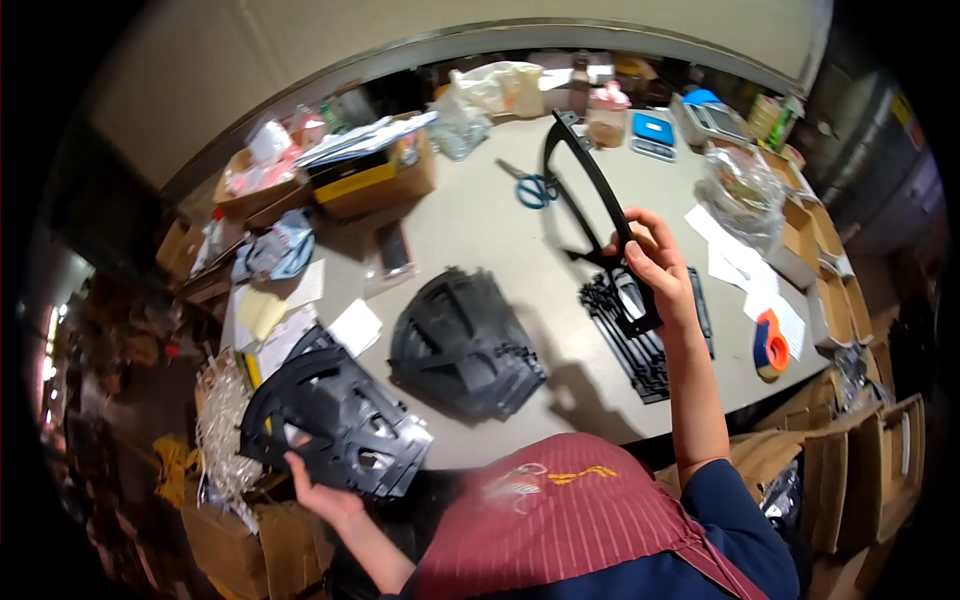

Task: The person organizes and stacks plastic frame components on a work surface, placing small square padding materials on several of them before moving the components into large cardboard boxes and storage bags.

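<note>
My right hand grips a thin black plastic frame piece with a curved edge, lifted upright above the table. Below that hand lies a flat stack of similar black frame pieces. My left hand holds up a stack of black fan-shaped plastic panels with cut-out openings, at the table's near left edge. Another pile of black fan-shaped panels rests on the table between my hands.
Blue-handled scissors lie at the back. An orange tape dispenser sits at the right near white paper sheets. Cardboard boxes and bags crowd the back and left; more cartons line the right side.
</note>
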`<state>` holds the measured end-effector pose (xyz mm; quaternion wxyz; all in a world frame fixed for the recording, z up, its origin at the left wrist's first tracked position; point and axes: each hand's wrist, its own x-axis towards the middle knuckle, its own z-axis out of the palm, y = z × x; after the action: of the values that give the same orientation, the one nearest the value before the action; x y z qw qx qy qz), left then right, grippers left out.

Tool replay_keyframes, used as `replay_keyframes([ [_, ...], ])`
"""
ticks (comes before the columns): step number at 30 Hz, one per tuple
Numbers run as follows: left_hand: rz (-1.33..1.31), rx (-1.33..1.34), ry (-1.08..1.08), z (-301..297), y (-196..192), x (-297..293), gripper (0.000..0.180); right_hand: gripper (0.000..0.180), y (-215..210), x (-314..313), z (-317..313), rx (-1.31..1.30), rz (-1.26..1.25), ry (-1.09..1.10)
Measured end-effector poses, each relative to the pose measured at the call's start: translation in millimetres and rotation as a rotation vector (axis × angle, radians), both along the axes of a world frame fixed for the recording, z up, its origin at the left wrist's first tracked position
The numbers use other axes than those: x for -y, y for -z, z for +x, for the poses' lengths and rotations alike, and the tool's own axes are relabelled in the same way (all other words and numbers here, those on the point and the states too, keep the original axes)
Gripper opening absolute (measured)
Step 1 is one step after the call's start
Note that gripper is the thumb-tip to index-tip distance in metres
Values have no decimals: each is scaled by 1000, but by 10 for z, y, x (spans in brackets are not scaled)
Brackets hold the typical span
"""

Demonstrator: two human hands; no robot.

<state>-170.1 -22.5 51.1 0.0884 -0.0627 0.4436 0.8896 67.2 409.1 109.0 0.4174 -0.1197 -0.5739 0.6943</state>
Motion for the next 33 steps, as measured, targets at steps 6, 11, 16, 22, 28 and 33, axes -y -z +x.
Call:
replay_keyframes([
  [6, 155, 16, 189, -88, 74, -36, 38, 54, 392, -511, 852, 736, 1216, 630],
  [11, 219, 72, 308, -33, -26, -546, 40, 41, 1384, -385, 1224, 997, 1240, 348],
  [16, 103, -22, 433, 144, -36, -1026, 39, 35, 1237, -52, 962, 943, 1135, 655],
  [22, -19, -42, 535, 438, 60, -1521, 26, 33, 865, 457, 358, 510, 156, 10],
  [28, -67, -67, 416, 706, -106, -1759, 26, 26, 732, 720, 165, 483, 18, -49],
  [33, -205, -102, 457, 393, 86, -1391, 25, 21, 862, -42, 662, 460, 167, 525],
])
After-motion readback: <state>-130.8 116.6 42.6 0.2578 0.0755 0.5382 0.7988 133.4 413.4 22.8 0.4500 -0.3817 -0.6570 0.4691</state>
